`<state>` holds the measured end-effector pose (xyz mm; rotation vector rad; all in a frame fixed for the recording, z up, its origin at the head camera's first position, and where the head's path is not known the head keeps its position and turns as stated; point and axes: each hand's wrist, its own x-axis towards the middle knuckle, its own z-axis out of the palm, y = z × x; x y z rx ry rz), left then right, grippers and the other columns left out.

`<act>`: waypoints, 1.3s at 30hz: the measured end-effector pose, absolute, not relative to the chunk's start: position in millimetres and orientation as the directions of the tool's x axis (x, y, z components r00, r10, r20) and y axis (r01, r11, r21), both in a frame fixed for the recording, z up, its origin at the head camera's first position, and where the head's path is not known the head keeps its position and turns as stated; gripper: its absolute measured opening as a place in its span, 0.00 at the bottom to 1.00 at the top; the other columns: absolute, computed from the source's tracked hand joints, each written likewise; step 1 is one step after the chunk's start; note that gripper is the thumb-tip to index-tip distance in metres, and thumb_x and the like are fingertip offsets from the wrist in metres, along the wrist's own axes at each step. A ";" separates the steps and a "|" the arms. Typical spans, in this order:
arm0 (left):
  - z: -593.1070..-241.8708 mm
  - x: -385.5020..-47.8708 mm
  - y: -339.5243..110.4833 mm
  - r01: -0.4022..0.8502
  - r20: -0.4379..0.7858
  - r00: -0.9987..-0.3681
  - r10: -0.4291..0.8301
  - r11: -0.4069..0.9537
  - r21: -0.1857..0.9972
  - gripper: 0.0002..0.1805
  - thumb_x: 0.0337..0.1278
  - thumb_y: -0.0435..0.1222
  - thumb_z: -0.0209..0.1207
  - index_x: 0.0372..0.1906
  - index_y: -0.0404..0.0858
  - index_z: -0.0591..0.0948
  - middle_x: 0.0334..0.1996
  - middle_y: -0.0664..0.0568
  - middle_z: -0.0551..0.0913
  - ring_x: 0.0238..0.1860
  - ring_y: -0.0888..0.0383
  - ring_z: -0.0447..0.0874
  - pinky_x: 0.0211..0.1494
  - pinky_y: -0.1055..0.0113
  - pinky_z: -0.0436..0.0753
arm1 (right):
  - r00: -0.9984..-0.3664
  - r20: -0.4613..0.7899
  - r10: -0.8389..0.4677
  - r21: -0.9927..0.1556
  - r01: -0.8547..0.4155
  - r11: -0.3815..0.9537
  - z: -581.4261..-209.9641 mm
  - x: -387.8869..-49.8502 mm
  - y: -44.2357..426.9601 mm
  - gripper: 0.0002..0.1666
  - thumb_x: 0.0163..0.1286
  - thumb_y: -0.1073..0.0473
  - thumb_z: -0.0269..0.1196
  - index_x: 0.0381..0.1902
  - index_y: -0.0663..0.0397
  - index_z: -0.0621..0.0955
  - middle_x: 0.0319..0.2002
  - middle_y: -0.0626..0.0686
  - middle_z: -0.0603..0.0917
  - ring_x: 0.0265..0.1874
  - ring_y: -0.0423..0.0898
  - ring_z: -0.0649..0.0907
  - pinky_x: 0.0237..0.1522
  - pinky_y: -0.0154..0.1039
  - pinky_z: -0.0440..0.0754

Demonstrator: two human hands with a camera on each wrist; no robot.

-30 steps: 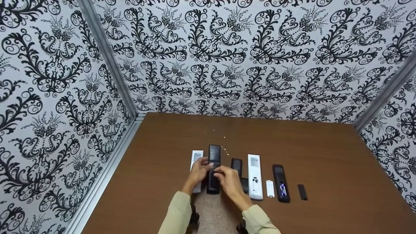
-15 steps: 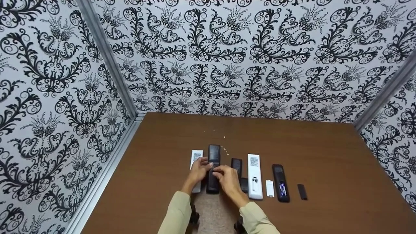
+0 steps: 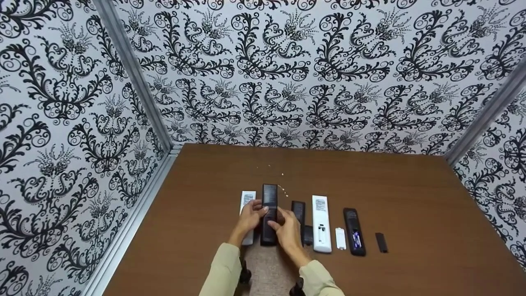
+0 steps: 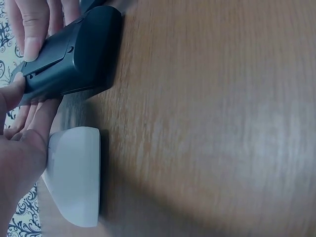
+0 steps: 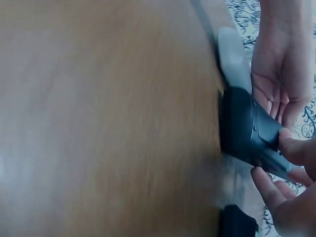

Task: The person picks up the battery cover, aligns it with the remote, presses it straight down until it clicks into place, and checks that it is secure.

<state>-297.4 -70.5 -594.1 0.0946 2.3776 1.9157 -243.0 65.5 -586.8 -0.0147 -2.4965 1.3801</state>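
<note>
A black remote control (image 3: 269, 197) lies back side up on the table, its long side pointing away from me. My left hand (image 3: 249, 218) grips it by its left edge, thumb on top. From the other side my right hand (image 3: 289, 232) holds it, thumb pressed on the back and fingers along the right edge. In the left wrist view a dark slit runs along the edge of its battery cover (image 4: 52, 57); whether the cover is loose I cannot tell. Partly hidden behind my left hand is a white remote control (image 4: 76, 173).
Rightward stand another black remote (image 3: 298, 209), a small black piece (image 3: 308, 235), a white remote (image 3: 320, 209) with an uncovered battery bay, a white cover (image 3: 340, 238), a black remote with batteries showing (image 3: 352, 222) and a black cover (image 3: 381, 242). Tiny pale bits (image 3: 283, 190) lie behind.
My right hand has shifted from pinching at the middle of the black remote to its right edge, with the thumb lower on the back. My left hand stays in place.
</note>
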 end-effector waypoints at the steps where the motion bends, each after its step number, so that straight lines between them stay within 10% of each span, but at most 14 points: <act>1: -594.0 -297.4 -70.3 -0.007 -0.030 -0.994 0.102 0.217 0.976 0.26 0.68 0.34 0.59 0.63 0.20 0.70 0.57 0.26 0.78 0.59 0.35 0.80 0.63 0.48 0.79 | -0.966 0.204 0.158 -0.860 -0.099 0.501 -587.2 -242.6 64.9 0.28 0.59 0.64 0.73 0.58 0.66 0.81 0.51 0.64 0.85 0.50 0.58 0.86 0.51 0.50 0.84; 39: -589.2 -298.5 -70.4 0.010 -0.015 -0.995 0.101 0.238 0.971 0.24 0.66 0.30 0.60 0.59 0.17 0.72 0.52 0.24 0.81 0.55 0.36 0.83 0.58 0.52 0.82 | -0.984 0.043 0.176 -0.920 0.030 0.390 -591.0 -247.5 63.8 0.27 0.61 0.64 0.72 0.56 0.71 0.81 0.46 0.64 0.89 0.41 0.53 0.89 0.43 0.44 0.87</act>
